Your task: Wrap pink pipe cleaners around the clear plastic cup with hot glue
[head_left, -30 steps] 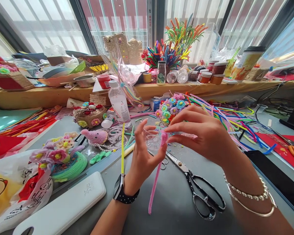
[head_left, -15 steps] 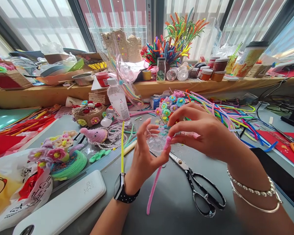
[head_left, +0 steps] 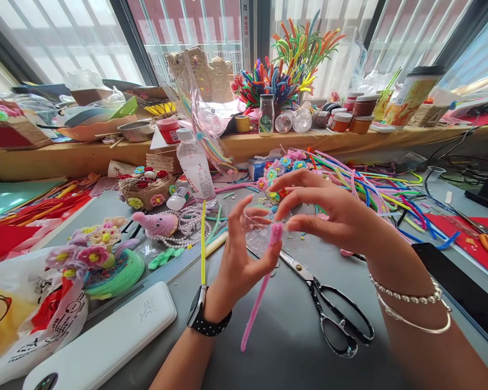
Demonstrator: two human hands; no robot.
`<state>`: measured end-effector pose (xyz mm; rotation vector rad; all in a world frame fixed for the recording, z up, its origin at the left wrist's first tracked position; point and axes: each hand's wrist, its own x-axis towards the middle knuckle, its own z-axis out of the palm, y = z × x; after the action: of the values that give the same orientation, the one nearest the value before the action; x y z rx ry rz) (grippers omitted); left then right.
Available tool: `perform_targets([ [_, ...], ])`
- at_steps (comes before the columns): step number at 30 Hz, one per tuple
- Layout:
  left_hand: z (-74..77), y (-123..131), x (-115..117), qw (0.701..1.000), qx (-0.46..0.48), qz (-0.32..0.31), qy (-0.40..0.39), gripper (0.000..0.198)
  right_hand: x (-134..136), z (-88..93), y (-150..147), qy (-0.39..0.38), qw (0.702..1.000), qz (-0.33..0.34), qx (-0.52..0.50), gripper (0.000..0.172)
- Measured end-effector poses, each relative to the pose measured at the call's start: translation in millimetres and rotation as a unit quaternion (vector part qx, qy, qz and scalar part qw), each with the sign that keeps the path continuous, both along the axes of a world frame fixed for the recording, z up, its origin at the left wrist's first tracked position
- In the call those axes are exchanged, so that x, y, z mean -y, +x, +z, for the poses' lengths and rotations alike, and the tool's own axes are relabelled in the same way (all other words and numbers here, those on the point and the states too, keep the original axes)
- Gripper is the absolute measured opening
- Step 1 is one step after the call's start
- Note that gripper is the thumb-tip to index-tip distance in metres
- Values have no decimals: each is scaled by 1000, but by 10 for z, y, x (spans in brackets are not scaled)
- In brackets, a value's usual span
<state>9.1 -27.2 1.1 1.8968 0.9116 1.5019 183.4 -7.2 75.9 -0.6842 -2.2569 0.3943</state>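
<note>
Fuzzy pink stem [head_left: 255, 312] being pinched by left grip [head_left: 244, 266], arched right grip [head_left: 336, 215] being held parted; QR-coded clear bottle [head_left: 194, 167] being shown.

I wore a watch [head_left: 196, 308] on a dotted black strap [head_left: 212, 325], a silvery beaded bracelet [head_left: 407, 299] and a slim bangle [head_left: 428, 330].

Strong daylight enters from behind through the barred windows [head_left: 73, 43] — their panes washed nearly white — leaving a pale sheen on the grey tabletop [head_left: 301, 303] and soft, darker shading at its near edge. Wide-angle distortion splays the window frames outward; far-right clutter looks soft.
</note>
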Motion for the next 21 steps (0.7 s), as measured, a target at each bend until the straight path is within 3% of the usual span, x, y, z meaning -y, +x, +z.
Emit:
perform_targets([
  [4, 13, -7, -3, 998, 0, -20, -51, 60, -12, -19, -25, 7, 1000, -8, 2, 21],
  [10, 24, -25, -1, 980, 11, -142, -137, 50, -23, -64, -70, 10, 998, 50, 32, 22],
  [14, 0, -36, 1, 960, 22, -186, -210, 49, -79, -84, -53, -28, 996, 78, 32, 23],
  [21, -42, -77, -35, 936, 47, -246, -248, 73, -182, -134, -29, -80, 994, 72, -23, 25],
])
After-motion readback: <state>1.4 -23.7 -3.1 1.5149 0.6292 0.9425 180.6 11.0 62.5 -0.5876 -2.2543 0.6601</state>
